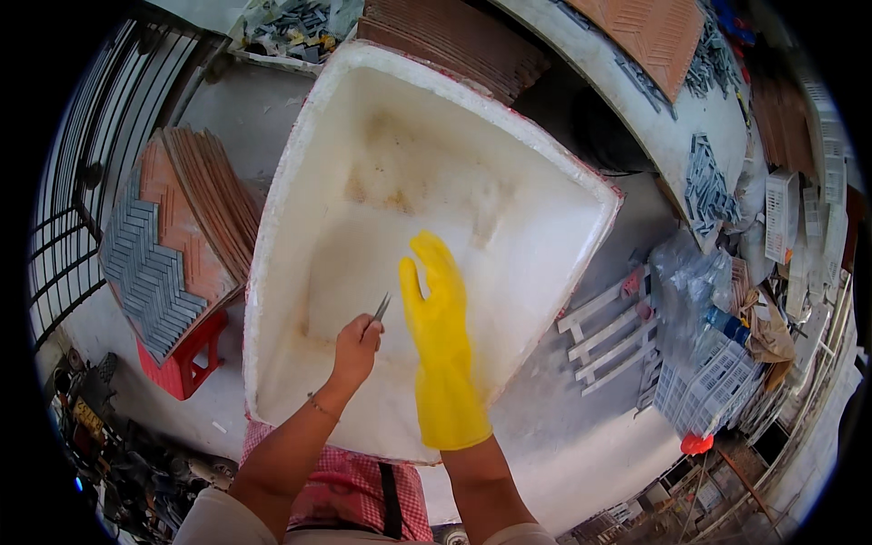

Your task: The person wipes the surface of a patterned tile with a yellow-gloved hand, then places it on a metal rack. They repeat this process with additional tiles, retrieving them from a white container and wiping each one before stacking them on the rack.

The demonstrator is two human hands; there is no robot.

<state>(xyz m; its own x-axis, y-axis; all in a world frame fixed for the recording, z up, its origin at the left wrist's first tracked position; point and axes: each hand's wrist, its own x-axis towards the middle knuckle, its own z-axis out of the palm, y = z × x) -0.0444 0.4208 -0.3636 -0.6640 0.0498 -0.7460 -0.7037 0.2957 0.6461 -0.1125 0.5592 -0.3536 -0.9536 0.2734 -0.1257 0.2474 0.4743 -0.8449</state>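
My left hand (pixel 355 345), bare, grips thin metal tweezers (pixel 381 307) whose tips point up and to the right. My right hand (pixel 434 295) wears a long yellow rubber glove, fingers straight and together, holding nothing. Both hands hover over a large white foam tub (pixel 282 195) that looks empty, with brownish stains on its inner walls and floor. The tweezer tips sit just left of the gloved thumb.
A stack of terracotta boards (pixel 213 195) with grey herringbone tile pieces (pixel 150 272) rests on a red stool (pixel 191 359) at left. More boards (pixel 454 36) lie behind the tub. White plastic racks (pixel 609 331), crates (pixel 704 377) and bagged clutter fill the right. A pink checked apron (pixel 350 490) shows below.
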